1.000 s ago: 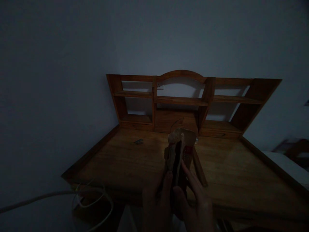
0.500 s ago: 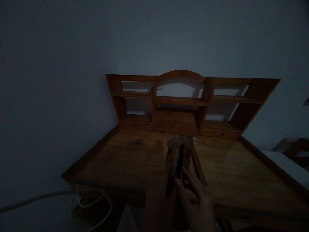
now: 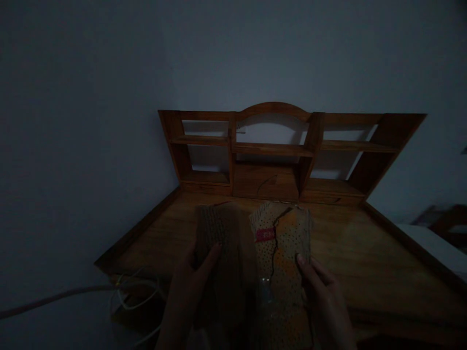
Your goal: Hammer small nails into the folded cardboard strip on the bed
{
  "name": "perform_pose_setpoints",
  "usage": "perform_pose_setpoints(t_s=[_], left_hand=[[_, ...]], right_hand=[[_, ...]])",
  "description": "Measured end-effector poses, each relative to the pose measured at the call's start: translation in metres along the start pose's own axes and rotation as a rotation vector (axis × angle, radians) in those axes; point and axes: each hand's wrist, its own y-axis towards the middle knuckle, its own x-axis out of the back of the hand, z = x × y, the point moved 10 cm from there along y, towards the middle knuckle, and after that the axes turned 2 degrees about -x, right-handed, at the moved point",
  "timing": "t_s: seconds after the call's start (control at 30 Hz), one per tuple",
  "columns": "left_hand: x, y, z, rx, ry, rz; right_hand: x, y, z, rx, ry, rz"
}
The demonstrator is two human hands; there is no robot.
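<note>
My left hand (image 3: pixel 191 284) grips a dark brown piece of cardboard (image 3: pixel 222 272), thumb on its face; its ridged surface is slightly blurred. To its right, my right hand (image 3: pixel 323 291) holds the right edge of a torn cardboard sheet (image 3: pixel 288 262) with dark dots, orange patches and a red printed label. A jagged dark tear runs down this sheet, and a shiny patch like clear tape shows low on it. Both stand tilted above the desk's front part. Whether they join at the bottom, I cannot tell.
The wooden desk (image 3: pixel 365 257) carries a shelf unit (image 3: pixel 270 148) along its back, against the wall. A pale cable (image 3: pixel 73 294) loops at the desk's left front corner. At the far right is a white surface (image 3: pixel 430 243). The room is dim.
The cardboard, held edge-on and pressed together before, is now spread into two faces. My left hand has moved left and my right hand slightly right. The small items on the desk are now covered.
</note>
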Motion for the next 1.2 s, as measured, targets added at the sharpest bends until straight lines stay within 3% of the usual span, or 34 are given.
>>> perform_pose_setpoints(t_s=[0.3, 0.6, 0.83, 1.2], left_hand=[[-0.016, -0.009, -0.004, 0.019, -0.049, 0.078], [-0.026, -0.01, -0.001, 0.05, -0.077, 0.11], [-0.048, -0.017, -0.001, 0.061, -0.125, 0.201], [-0.059, -0.021, -0.012, -0.019, -0.104, 0.231]], right_hand=[[0.001, 0.004, 0.002, 0.053, -0.129, 0.008], [-0.001, 0.007, 0.004, 0.083, -0.104, 0.035], [-0.002, -0.005, 0.019, 0.136, -0.191, -0.1], [0.004, -0.009, 0.021, 0.127, -0.217, -0.122]])
